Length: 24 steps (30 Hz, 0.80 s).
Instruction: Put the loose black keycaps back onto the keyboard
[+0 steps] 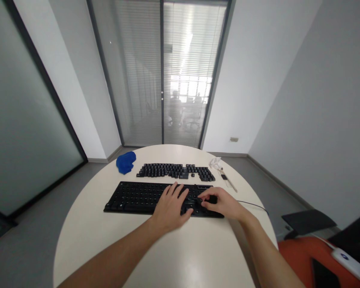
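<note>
Resting hands: both lie on the black keyboard (156, 198), which serves as the landmark for every place below.
Keyboard: flat on the round white bench (114, 244), long side across the view, a thin cable running off its right end over the bench edge.
Left hand (171, 207): palm down on the keyboard's middle-right part, fingers spread and lightly fanned over the keys, pinching nothing.
Right hand (223, 203): on the keyboard's right end, fingers curled and drawn together around a small black piece (212, 199) at the keys; whether this piece is a loose keycap or a tool, I cannot tell.
Loose keycaps (175, 171): black, laid out in rows just behind the keyboard, apart from it.
Blue cloth (125, 162): crumpled, behind the keyboard's left half, just left of the keycap rows.
Small white and clear items (220, 168): behind the keyboard's right end, beside the keycaps; too small to name.
Orange chair (300, 256): right of the keyboard, off the bench, with a white device (349, 266) lying on it.
</note>
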Tool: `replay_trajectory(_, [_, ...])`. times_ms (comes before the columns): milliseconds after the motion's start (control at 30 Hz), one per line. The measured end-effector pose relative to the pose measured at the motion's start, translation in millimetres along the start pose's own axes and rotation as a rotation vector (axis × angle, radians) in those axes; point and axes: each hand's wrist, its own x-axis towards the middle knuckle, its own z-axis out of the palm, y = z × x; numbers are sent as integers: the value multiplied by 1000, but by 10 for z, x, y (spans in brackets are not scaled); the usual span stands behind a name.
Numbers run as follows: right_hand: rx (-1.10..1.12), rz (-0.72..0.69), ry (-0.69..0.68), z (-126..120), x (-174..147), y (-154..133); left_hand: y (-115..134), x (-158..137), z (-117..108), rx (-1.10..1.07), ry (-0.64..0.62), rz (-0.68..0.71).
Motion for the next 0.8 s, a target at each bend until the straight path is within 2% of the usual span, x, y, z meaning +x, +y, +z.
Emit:
replay_trajectory(133, [49,35,-96,24,-6,-20,-21,-9,29,-11,-45,1])
replay_trajectory(300, [52,-90,-124,40,11,-7,-42,-10,58,4,-67,4])
replay_trajectory(533, [52,2,-124,61,4,-64,-46,-5,58,3,-67,12])
replay_trajectory(800, [36,-20,-131,64,11,-59,-63,1,80,-15,-24,48])
